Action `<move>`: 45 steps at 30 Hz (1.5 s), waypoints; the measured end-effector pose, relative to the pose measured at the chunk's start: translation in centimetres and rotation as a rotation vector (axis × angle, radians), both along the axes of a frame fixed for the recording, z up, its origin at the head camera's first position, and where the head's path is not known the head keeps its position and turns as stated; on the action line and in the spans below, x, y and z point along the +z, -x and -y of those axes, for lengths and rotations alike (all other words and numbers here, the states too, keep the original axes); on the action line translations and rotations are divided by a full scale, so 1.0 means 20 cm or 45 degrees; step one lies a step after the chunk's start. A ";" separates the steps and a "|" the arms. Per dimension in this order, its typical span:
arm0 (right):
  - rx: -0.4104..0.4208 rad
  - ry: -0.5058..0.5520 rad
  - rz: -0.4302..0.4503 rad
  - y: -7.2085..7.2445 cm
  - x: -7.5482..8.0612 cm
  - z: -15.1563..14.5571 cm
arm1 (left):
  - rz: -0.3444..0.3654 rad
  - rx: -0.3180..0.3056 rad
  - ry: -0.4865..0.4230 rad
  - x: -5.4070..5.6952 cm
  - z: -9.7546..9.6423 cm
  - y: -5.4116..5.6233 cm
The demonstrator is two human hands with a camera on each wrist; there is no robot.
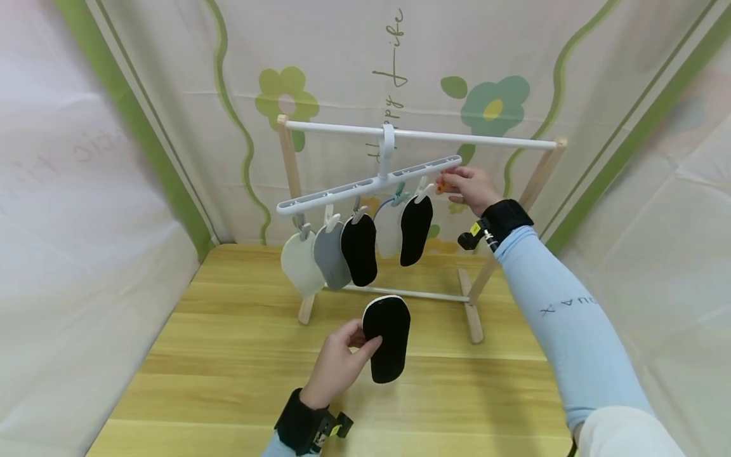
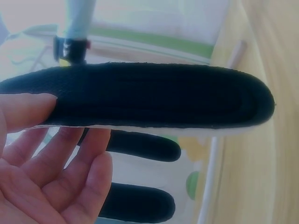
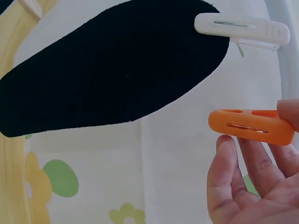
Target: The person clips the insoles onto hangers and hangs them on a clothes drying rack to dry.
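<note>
A black insole with a white edge is upright above the table. My left hand pinches it, thumb on the black face and fingers behind, as the left wrist view shows. Below the right end of the white clip hanger, my right hand pinches an orange clip between thumb and fingers. Just left of that clip hangs another black insole, held at its top by a white clip. Farther left hang a black insole, a grey one and a pale one.
The hanger hooks over the white rail of a wooden-legged rack and tilts, its left end lower. A whitish insole hangs from a green clip. Beneath is a wood-grain table; a flower-patterned curtain stands behind.
</note>
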State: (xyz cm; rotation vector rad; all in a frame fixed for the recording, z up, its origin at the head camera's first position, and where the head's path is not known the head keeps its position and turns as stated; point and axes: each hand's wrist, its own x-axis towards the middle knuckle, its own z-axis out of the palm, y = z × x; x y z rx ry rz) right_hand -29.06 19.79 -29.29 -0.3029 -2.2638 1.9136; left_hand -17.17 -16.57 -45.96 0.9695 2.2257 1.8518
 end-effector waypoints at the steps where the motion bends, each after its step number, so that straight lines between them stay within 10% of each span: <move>1: 0.002 -0.004 -0.003 -0.01 -0.01 -0.01 | -0.001 -0.003 0.002 0.00 0.00 0.00; 10: 0.011 0.042 -0.032 -0.08 -0.02 -0.01 | -0.025 -0.034 0.031 -0.02 -0.03 0.04; 45: 0.054 0.019 -0.086 -0.27 -0.08 0.04 | 0.055 -0.222 0.179 0.10 -0.44 0.48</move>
